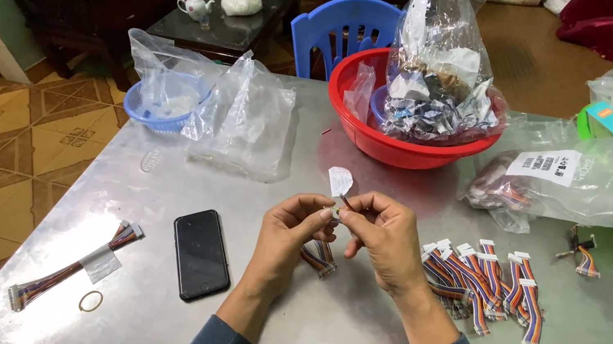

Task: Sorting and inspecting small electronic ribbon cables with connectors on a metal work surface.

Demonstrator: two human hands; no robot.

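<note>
1. Steel-grey desk (345,336) carries the work; both hands meet over its middle, raised just above the surface so the fingers can work freely.
2. Left hand (295,232) is pinched closed on a short rainbow ribbon cable (320,255), whose loose end droops towards the desk below the palm.
3. Right hand (383,233) is clenched at the fingertips on the cable's upper end, where a small white paper tag (340,181) stands up, held high enough to be seen.
4. Just right of the hands lies a pile of tagged cables (486,281), within easy reach.
5. A black phone (201,254) lies left of the forearms, screen up; towards the near left corner lie a long cable bundle (71,267) and a rubber band (91,300).
6. At the far edge sit a red basin (402,148) of bagged parts and clear plastic bags (245,116), set back from the working space.
</note>
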